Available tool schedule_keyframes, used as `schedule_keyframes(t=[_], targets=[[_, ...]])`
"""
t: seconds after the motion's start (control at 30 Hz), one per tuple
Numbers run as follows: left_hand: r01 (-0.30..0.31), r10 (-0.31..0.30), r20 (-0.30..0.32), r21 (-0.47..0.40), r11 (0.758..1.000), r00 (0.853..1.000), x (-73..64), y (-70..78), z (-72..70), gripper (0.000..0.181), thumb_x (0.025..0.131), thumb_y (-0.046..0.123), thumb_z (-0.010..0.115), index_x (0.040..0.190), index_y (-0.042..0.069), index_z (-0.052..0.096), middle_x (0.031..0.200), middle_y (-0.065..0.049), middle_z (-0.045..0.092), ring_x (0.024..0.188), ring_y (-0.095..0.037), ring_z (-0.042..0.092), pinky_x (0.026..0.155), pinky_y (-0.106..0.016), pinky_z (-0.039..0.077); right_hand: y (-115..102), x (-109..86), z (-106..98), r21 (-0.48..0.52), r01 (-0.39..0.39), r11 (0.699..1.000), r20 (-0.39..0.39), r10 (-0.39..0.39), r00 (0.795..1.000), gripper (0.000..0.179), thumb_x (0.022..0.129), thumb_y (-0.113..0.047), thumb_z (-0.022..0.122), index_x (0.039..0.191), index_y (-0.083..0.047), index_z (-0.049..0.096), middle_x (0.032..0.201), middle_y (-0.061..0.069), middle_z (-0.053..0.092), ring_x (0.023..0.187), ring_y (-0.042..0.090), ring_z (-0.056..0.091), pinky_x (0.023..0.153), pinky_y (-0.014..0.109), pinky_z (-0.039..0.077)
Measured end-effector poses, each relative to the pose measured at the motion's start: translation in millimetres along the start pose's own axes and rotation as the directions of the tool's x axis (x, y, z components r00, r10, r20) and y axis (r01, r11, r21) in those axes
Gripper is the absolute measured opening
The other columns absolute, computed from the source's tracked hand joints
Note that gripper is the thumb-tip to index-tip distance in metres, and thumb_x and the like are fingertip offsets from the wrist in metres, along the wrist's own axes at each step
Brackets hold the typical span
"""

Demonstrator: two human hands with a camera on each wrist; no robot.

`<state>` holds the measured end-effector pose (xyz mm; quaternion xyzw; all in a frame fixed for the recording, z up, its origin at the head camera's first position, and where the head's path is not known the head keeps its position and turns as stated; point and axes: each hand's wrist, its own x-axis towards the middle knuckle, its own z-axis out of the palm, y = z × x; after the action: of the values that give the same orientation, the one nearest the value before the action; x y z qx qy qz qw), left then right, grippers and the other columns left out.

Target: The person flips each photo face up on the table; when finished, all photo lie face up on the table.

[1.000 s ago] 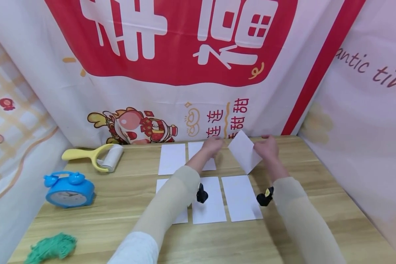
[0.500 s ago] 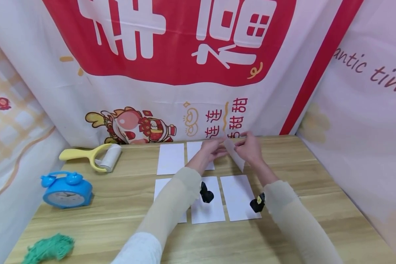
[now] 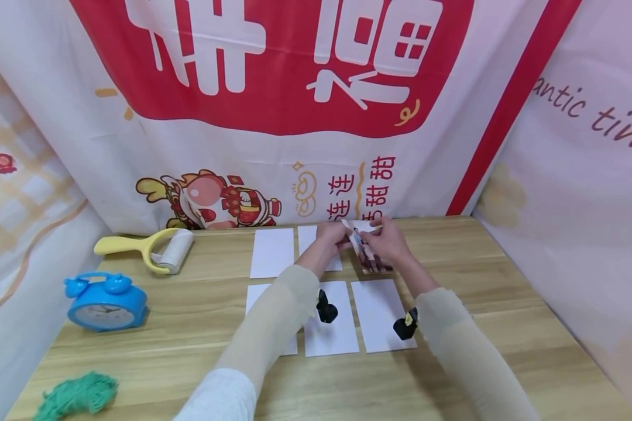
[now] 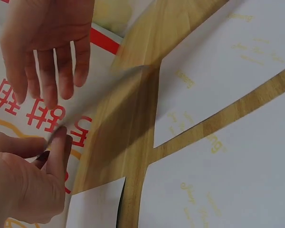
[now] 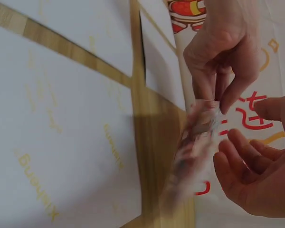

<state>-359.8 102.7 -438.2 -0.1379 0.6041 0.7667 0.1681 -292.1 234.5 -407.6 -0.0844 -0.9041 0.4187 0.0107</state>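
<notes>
A photo print (image 3: 367, 255) with its picture side visible is raised at the back of the table, between both hands. My left hand (image 3: 330, 237) pinches its edge between thumb and fingers; the right wrist view shows this grip on the blurred print (image 5: 192, 152). Close beside it is my right hand (image 3: 391, 240). The left wrist view shows the right hand's fingers (image 4: 64, 71) extended and apart from the print, which appears edge-on. White sheets with pale yellow lettering lie in two rows, including one at the front right (image 3: 383, 316) and one at the back left (image 3: 272, 253).
On the left side of the wooden table (image 3: 189, 374) are a yellow-handled lint roller (image 3: 176, 251), a blue alarm clock (image 3: 107, 304) and a green bundle of string (image 3: 76, 394). A printed cloth (image 3: 289, 158) hangs right behind the table.
My right hand has brought the print leftward to my left hand, which now pinches it. The print has turned from its white back to its picture side. The right fingers have let go.
</notes>
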Motion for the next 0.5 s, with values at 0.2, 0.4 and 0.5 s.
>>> schedule_keyframes(t=[0.2,0.4,0.5], targets=[[-0.053,0.059,-0.071,0.079,0.995,0.996,1.5,-6.7,2.9,0.040,0.080,-0.015,0.066,0.119,-0.004,0.072,0.086,-0.015,0.076,0.059,-0.014,0.066,0.058,-0.026,0.064,29.1,5.7,1.6,-0.137,0.034,0.990,0.032,-0.030,0.999,0.051,0.099,-0.019,0.061,0.143,0.004,0.053,0.146,0.030,0.056,0.136,0.045,0.055,0.117,0.057,0.046],[-0.058,0.089,-0.114,0.248,0.967,0.989,10.4,-11.2,7.6,0.031,0.085,-0.002,0.078,0.115,0.004,0.075,0.122,-0.017,0.074,0.077,-0.018,0.073,0.070,-0.029,0.066,55.3,13.0,5.1,-0.198,0.005,0.980,0.101,0.016,0.995,0.058,0.102,-0.032,0.062,0.151,-0.003,0.049,0.155,0.030,0.049,0.144,0.047,0.047,0.123,0.059,0.039],[-0.100,0.144,-0.099,0.359,0.928,0.985,10.5,-12.7,9.8,0.035,0.085,0.003,0.080,0.119,0.002,0.071,0.127,-0.021,0.070,0.092,-0.027,0.076,0.066,-0.028,0.066,65.7,17.6,5.8,-0.161,-0.046,0.986,0.084,0.060,0.995,0.057,0.102,-0.031,0.064,0.150,-0.004,0.050,0.153,0.030,0.051,0.142,0.046,0.050,0.121,0.058,0.042]])
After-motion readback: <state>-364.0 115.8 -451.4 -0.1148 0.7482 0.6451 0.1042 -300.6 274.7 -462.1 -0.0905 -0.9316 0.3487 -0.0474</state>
